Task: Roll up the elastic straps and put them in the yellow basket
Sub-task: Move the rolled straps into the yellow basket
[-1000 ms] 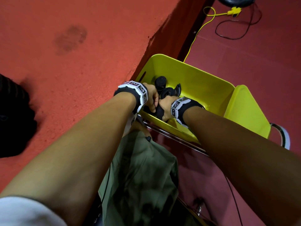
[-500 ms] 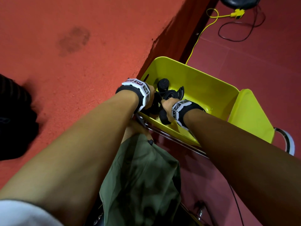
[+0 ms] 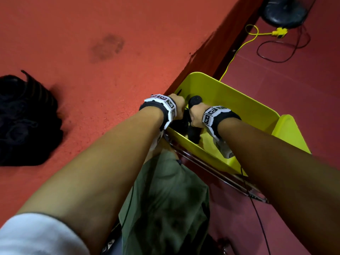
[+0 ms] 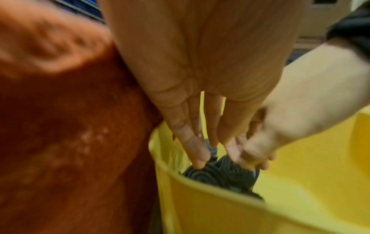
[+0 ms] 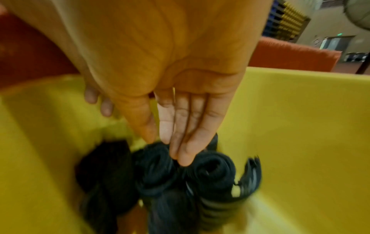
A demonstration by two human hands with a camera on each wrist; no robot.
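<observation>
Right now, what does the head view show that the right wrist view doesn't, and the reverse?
Only the head view shows the pile of unrolled black straps on the orange mat, the yellow cable and both forearms. Only the right wrist view shows the right hand with straight fingers touching the coiled ends of the rolled straps. Both show the yellow basket, the rolls inside it and the left hand.

Orange carpet (image 3: 73, 34); maroon floor (image 3: 303, 85); black fan base (image 3: 283, 11).
</observation>
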